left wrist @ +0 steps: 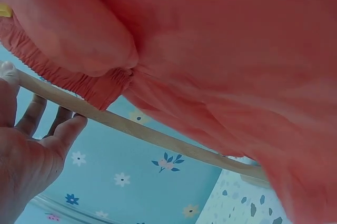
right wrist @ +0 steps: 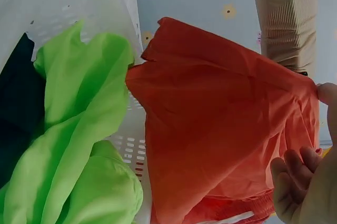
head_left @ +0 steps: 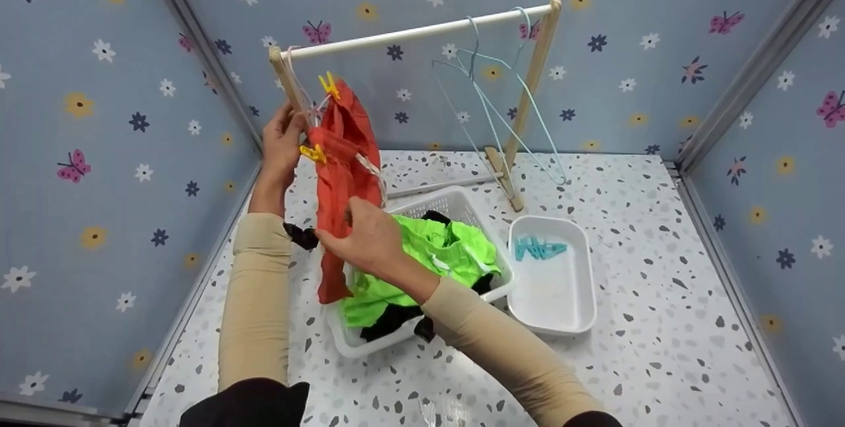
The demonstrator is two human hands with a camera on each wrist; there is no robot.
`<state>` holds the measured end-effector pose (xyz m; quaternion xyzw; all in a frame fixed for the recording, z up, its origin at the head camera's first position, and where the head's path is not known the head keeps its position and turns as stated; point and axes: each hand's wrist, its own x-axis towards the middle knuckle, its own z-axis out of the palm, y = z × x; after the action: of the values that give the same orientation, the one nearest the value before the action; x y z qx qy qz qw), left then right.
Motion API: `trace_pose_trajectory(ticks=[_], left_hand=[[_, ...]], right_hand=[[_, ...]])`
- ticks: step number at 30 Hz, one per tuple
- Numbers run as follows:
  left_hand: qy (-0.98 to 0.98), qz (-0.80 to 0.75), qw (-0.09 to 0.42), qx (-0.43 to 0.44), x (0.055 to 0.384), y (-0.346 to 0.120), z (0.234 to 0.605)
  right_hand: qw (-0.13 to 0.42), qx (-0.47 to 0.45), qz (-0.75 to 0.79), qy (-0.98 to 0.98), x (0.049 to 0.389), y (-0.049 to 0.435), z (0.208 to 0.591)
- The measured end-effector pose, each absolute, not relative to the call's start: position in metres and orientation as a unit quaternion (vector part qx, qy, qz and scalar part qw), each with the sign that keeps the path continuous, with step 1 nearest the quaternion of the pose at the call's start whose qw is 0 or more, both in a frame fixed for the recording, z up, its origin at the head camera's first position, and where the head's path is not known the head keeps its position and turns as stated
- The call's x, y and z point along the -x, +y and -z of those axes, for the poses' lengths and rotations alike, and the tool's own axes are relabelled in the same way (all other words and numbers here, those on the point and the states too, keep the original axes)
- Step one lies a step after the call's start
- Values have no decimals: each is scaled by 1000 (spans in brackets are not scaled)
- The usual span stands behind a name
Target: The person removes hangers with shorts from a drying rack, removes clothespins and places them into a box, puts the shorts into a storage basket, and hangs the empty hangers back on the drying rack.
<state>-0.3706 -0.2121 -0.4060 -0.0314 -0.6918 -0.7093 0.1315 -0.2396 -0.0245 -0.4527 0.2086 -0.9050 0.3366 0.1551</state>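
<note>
Red shorts (head_left: 340,183) with a drawstring hang at the left end of a small rack, held by yellow clothespins (head_left: 313,153) to a pale pink hanger (head_left: 297,77). My left hand (head_left: 282,140) holds the rack's left wooden post (left wrist: 147,133) beside the waistband. The right hand (head_left: 370,235) touches the lower leg of the shorts, thumb and fingers spread apart. In the right wrist view, that thumb meets the red cloth (right wrist: 210,119) edge and the other fingers curl loosely below.
A white basket (head_left: 337,331) holds bright green clothing (head_left: 455,242) and black cloth. Right of it, a white tray (head_left: 551,301) contains several teal clothespins (head_left: 540,249). Two light blue hangers (head_left: 528,84) hang from the white rail (head_left: 409,34). Flowered panels (head_left: 660,70) enclose the speckled surface.
</note>
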Motion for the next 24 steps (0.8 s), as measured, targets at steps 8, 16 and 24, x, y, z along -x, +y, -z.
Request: trace_pose_trajectory(ticks=[8,16,24], left_hand=[[-675,726,126,31,361,-205,397],[-673,729,118,26,365,-206,398],[-688,715,122,27,362,-210,398]], right_hand=[[162,-184,-283,-927,266,-5,457],[132,-162,-223,-952,290,14,438],[163,-178,-262,-934,293,35,418]])
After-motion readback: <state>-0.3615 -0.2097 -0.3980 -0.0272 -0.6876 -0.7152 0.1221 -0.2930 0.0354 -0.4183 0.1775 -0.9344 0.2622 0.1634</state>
